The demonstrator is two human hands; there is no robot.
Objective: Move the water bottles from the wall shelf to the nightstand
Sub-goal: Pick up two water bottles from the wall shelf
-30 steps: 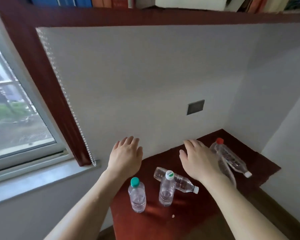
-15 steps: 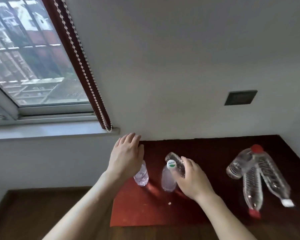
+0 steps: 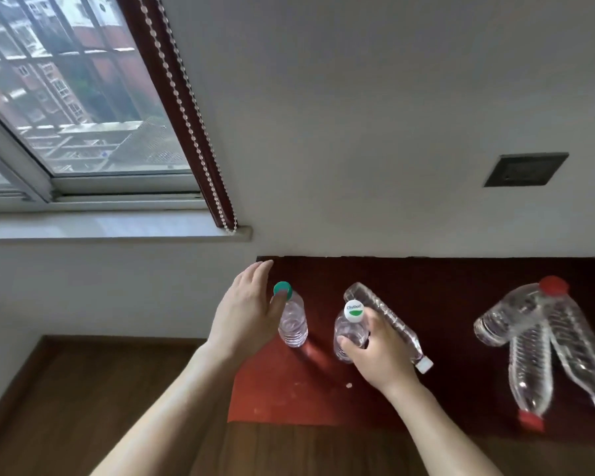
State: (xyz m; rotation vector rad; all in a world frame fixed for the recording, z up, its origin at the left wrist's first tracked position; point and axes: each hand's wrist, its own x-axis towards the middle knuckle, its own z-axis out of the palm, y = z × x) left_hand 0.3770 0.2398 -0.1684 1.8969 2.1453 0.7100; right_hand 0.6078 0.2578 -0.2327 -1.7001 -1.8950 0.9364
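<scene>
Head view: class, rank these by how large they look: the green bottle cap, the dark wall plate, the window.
1. window
2. dark wall plate
3. green bottle cap

The ranking is apparent size only.

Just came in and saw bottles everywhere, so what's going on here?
A person is handling water bottles on a dark red nightstand. Their right hand has a grip on the upright white-capped bottle, while the left hand rests against the upright green-capped bottle. Several more bottles lie on their sides.

Six water bottles [image 3: 292,319]: two upright, four lying.
</scene>
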